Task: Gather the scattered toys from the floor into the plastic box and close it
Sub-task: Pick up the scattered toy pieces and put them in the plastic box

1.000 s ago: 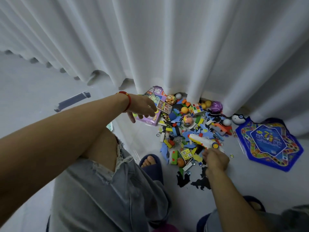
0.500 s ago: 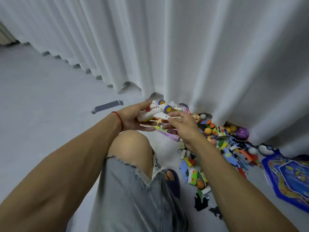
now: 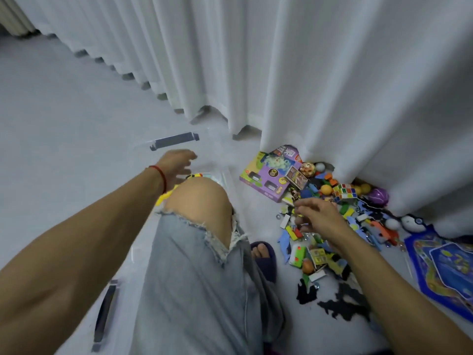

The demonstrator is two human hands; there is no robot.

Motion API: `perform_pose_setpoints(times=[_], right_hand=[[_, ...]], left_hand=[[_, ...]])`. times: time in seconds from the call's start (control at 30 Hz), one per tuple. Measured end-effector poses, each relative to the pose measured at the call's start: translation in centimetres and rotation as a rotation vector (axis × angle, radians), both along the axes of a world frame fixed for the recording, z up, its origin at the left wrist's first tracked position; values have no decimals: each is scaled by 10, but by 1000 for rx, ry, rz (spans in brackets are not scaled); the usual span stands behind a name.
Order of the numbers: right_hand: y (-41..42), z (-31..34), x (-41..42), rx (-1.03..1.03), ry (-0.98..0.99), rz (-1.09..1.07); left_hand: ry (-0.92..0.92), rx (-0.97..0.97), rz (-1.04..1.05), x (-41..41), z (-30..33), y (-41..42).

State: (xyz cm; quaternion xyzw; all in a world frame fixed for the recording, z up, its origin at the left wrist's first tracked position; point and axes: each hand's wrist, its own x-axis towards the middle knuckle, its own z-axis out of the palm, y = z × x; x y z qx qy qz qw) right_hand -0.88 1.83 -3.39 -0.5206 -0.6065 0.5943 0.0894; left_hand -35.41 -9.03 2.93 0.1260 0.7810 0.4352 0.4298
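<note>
Toys (image 3: 330, 226) lie heaped on the floor (image 3: 64, 111) against the curtain (image 3: 332, 73), and the right hand (image 3: 316, 216) hovers over them, fingers loosely curled, nothing visibly in its grip. Left hand (image 3: 176, 163) hangs spread and empty above the clear plastic box (image 3: 225, 180), where a yellow toy (image 3: 163, 197) peeks out beside the bare knee (image 3: 199, 201). Outward sit the purple game box (image 3: 271, 175), the puzzle cube (image 3: 344, 192), the purple ball (image 3: 378, 197) and the blue board (image 3: 440, 262). Judging by the pile, gathering is barely underway; next, the right hand needs to close on a piece and carry it across to the box.
</note>
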Motion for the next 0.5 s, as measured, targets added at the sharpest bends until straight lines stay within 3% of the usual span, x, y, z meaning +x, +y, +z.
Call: perform_pose_setpoints(times=[0.1,0.23,0.37,0.5], right_hand=[[0,-32,66,-22,-172,-102],[-16,-70,143,-40,-408,-226],[-42,-111,186,-98,-543,-311],[-68,-135,194,-78,-566,-228]], left_hand=[[9,-13,-361,22,42,39],[207,-72,-787,107,59,97],[393,-241,-1211,224,-10,116],[498,-423,-1349,299,-108,96]])
